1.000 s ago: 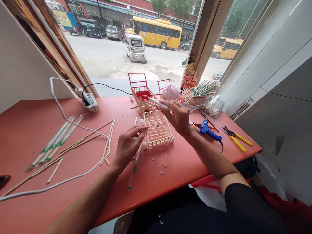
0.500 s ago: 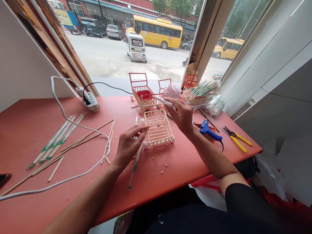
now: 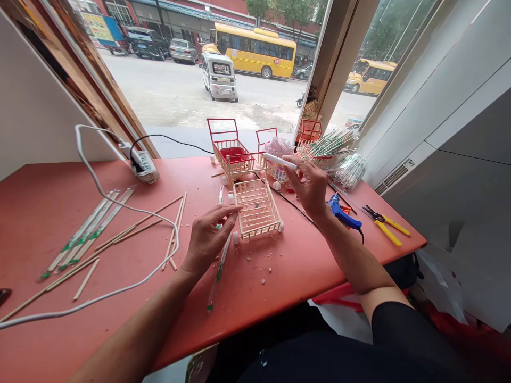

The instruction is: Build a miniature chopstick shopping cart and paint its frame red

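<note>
- Mini cart (image 3: 259, 213) made of thin wooden sticks: it's sitting on the red desk (image 3: 307, 266), pretty much front and centre, with chunky white wheels (image 3: 235, 238) at the corners.
- Left hand (image 3: 213, 231) has its thumb and forefinger pinched on the cart's left rail, near the middle of that side.
- Right hand (image 3: 309, 183) is up above the desk, gripping a white pen-like tube (image 3: 281, 161) with the tip aimed left, well apart from the cart's rail.
- Just beyond the cart there's a red-handled cart (image 3: 235, 154) with a red lining, and right of that another one carrying a pale pink crumpled bundle (image 3: 279, 147).
- Further right, a third cart is loaded with green-and-white wrapped sticks (image 3: 333, 142), plus a clear plastic-wrapped bundle (image 3: 351, 171) next to it.
- Right side of the desk: blue glue gun (image 3: 339, 210), then yellow-handled pliers (image 3: 389, 226) near the edge.
- Left side: plastic-wrapped sticks (image 3: 90, 230), bare cut sticks (image 3: 85, 279) and a white cable (image 3: 40, 318) looping past them.
- Out the window: white three-wheeler (image 3: 220, 77) and a yellow bus (image 3: 255, 50).
</note>
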{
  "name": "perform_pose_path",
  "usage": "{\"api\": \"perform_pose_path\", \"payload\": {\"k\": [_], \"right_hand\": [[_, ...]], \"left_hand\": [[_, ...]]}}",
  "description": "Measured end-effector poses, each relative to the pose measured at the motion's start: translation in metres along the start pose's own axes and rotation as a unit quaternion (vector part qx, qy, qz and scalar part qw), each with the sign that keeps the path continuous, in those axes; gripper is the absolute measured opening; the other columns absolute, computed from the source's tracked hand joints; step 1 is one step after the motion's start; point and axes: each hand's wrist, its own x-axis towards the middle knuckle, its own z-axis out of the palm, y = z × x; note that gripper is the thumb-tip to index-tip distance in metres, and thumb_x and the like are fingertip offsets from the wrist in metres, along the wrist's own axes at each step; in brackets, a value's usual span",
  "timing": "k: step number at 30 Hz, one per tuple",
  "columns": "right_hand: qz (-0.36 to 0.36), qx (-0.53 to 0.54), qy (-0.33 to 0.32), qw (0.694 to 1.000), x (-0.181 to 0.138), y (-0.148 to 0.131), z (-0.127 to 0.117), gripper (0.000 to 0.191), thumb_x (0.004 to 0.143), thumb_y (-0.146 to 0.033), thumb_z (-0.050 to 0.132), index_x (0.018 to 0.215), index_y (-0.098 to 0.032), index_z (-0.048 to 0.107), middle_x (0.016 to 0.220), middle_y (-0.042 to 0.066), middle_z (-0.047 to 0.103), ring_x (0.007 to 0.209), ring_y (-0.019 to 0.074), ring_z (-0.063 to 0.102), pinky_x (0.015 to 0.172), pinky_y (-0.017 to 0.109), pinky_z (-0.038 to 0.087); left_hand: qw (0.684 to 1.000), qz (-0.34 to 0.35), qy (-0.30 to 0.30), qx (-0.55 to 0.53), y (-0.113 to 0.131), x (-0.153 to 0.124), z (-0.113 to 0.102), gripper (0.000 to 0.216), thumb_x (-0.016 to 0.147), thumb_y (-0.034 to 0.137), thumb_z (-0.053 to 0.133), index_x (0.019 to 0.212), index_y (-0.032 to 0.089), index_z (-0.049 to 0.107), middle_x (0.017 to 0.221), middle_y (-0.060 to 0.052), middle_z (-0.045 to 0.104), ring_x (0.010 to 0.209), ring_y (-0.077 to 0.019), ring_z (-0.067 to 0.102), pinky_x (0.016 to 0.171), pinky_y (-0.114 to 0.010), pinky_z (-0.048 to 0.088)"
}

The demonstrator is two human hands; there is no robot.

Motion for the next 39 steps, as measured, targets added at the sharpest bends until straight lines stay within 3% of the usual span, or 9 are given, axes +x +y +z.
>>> {"api": "perform_pose_path", "payload": {"k": [12,18,23,29,39], "right_hand": [[-0.002,0.001,-0.02,1.0,-0.001,-0.004,0.009,0.023,0.109,-0.039,0.067,0.121,-0.026,0.081,0.116,0.004,0.087,0.099,0.0195,0.081,0.09,0.036,0.066],[0.016,-0.008,-0.01,1.0,-0.002,-0.003,-0.001,0.024,0.108,-0.04,0.067,0.118,-0.024,0.083,0.113,0.004,0.087,0.082,0.0169,0.078,0.081,0.033,0.063],[0.009,0.015,-0.009,1.0,-0.004,-0.007,-0.003,0.021,0.108,-0.039,0.068,0.114,-0.023,0.082,0.108,0.004,0.087,0.081,0.0162,0.076,0.078,0.032,0.061],[0.056,0.056,-0.037,0.996,-0.004,-0.014,-0.007,0.029,0.111,-0.044,0.061,0.114,-0.022,0.08,0.107,0.004,0.086,0.074,0.0134,0.073,0.072,0.03,0.059],[-0.095,0.069,-0.118,0.986,-0.008,-0.03,0.023,0.023,0.11,-0.032,0.066,0.125,-0.023,0.08,0.117,0.007,0.085,0.108,0.0181,0.079,0.099,0.035,0.063]], "left_hand": [[1.0,-0.008,0.001,0.012,0.0,-0.001,0.0,0.029,0.095,0.041,0.065,0.101,0.023,0.087,0.107,-0.005,0.085,0.089,-0.0181,0.075,0.073,-0.028,0.052],[1.0,-0.005,0.001,0.01,0.001,0.0,-0.001,0.029,0.096,0.041,0.065,0.101,0.023,0.087,0.109,-0.006,0.085,0.092,-0.0195,0.076,0.075,-0.029,0.054],[1.0,-0.001,0.003,0.006,0.0,-0.002,0.0,0.028,0.097,0.041,0.065,0.102,0.024,0.086,0.11,-0.006,0.085,0.096,-0.0205,0.078,0.081,-0.03,0.057],[1.0,-0.01,0.005,-0.003,-0.003,-0.002,0.0,0.03,0.096,0.044,0.066,0.103,0.023,0.086,0.109,-0.005,0.085,0.097,-0.0214,0.078,0.086,-0.033,0.059],[1.0,-0.014,0.003,0.002,0.002,-0.001,0.0,0.03,0.095,0.046,0.066,0.1,0.024,0.086,0.111,-0.007,0.086,0.1,-0.0233,0.08,0.086,-0.034,0.06]]}}
